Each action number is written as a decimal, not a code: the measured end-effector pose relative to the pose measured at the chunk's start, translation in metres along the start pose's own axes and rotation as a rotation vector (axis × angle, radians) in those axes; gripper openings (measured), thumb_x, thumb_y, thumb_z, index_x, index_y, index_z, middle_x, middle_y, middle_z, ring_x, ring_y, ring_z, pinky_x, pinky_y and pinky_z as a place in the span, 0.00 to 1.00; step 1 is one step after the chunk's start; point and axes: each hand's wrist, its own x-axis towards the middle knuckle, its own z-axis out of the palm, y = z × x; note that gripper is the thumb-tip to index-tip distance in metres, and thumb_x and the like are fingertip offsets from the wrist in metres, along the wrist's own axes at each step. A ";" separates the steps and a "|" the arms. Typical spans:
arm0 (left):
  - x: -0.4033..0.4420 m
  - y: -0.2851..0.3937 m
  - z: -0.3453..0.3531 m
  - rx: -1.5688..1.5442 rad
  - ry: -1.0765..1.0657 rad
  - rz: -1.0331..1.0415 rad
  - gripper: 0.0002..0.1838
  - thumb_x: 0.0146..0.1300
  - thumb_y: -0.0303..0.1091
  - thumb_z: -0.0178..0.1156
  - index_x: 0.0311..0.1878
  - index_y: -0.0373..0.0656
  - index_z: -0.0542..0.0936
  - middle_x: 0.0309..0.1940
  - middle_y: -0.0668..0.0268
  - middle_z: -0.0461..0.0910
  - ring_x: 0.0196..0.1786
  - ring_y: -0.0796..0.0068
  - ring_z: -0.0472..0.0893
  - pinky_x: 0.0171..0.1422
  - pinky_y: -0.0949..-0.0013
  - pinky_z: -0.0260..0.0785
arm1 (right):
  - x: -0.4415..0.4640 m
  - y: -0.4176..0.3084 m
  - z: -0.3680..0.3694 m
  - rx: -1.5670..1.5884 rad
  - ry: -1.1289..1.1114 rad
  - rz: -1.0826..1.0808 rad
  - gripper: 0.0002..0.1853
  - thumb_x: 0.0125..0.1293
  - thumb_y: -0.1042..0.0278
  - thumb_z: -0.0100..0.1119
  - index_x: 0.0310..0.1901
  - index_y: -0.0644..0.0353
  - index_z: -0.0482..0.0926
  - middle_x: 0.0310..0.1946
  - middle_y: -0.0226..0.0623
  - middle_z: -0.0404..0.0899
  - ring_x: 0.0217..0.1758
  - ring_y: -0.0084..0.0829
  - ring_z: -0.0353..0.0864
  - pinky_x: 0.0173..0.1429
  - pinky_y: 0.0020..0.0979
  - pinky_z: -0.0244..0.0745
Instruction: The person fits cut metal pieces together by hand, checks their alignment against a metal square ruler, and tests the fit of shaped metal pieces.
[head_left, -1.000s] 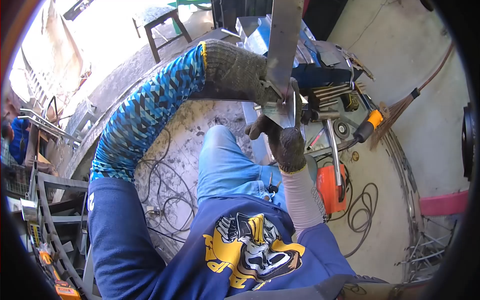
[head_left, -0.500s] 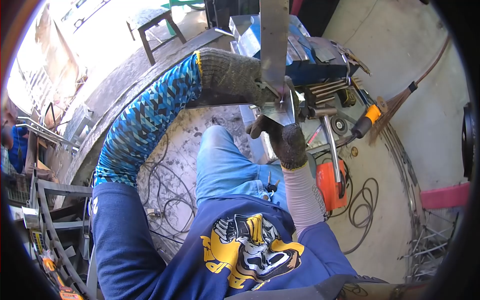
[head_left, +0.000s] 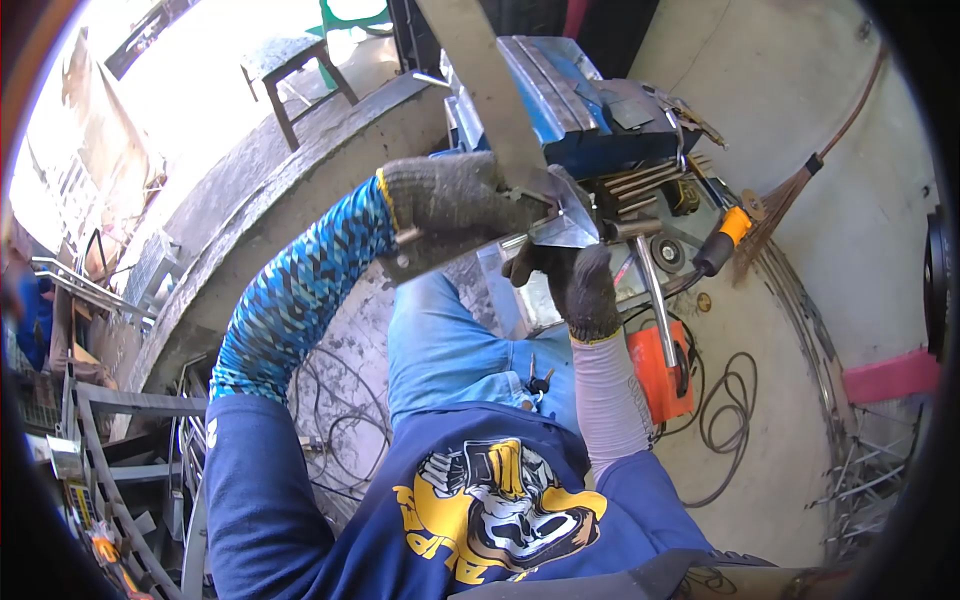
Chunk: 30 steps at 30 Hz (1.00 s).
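My left hand [head_left: 455, 208], in a dark grey knit glove, is closed around the corner of a large L-shaped metal square [head_left: 490, 85]. One long arm of it points up and away; the other, with a hole near its end, reaches left beneath my wrist. A small shiny bent sheet-metal piece [head_left: 568, 228] sits at that corner, its pointed face toward me. My right hand [head_left: 583, 290], also gloved, grips this piece from below. The gloves hide where the two metal parts meet.
Beyond my hands stands a blue vise-like block [head_left: 610, 145] with loose tools on it. To the right are a hammer [head_left: 655, 280], a yellow-and-black power tool [head_left: 725, 242], an orange piece [head_left: 655, 370], a broom [head_left: 790, 210] and a coiled cable [head_left: 735, 410]. Metal frames [head_left: 110, 400] stand at left.
The square has tilted, its long arm swinging left at the top and its short arm dropping at the left. Both hands still hold the metal, and my left hand is slightly lower.
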 end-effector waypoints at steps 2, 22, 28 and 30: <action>-0.001 -0.006 0.010 -0.061 0.030 -0.031 0.24 0.70 0.36 0.71 0.66 0.38 0.81 0.57 0.62 0.85 0.56 0.74 0.83 0.64 0.66 0.77 | -0.001 -0.003 -0.005 -0.168 -0.025 -0.048 0.63 0.58 0.38 0.78 0.83 0.62 0.49 0.62 0.46 0.79 0.40 0.32 0.85 0.51 0.38 0.86; -0.138 -0.161 0.153 -0.340 0.487 -0.500 0.26 0.65 0.43 0.70 0.63 0.40 0.81 0.46 0.64 0.86 0.47 0.72 0.83 0.55 0.62 0.76 | 0.156 -0.142 -0.040 -1.738 0.086 0.027 0.23 0.75 0.57 0.52 0.63 0.65 0.75 0.47 0.55 0.85 0.42 0.47 0.90 0.41 0.39 0.85; -0.134 -0.169 0.170 -0.245 0.348 -0.511 0.27 0.67 0.42 0.67 0.67 0.42 0.81 0.57 0.53 0.87 0.60 0.59 0.84 0.68 0.59 0.73 | 0.218 -0.120 0.032 -2.287 0.156 0.528 0.27 0.73 0.58 0.52 0.71 0.57 0.69 0.66 0.60 0.79 0.70 0.58 0.78 0.74 0.55 0.70; -0.139 -0.171 0.171 -0.286 0.327 -0.394 0.25 0.70 0.46 0.64 0.66 0.44 0.81 0.58 0.52 0.86 0.61 0.55 0.84 0.68 0.60 0.73 | 0.229 -0.106 0.051 -2.406 0.151 0.697 0.28 0.73 0.58 0.50 0.71 0.58 0.69 0.67 0.59 0.77 0.71 0.59 0.77 0.75 0.55 0.69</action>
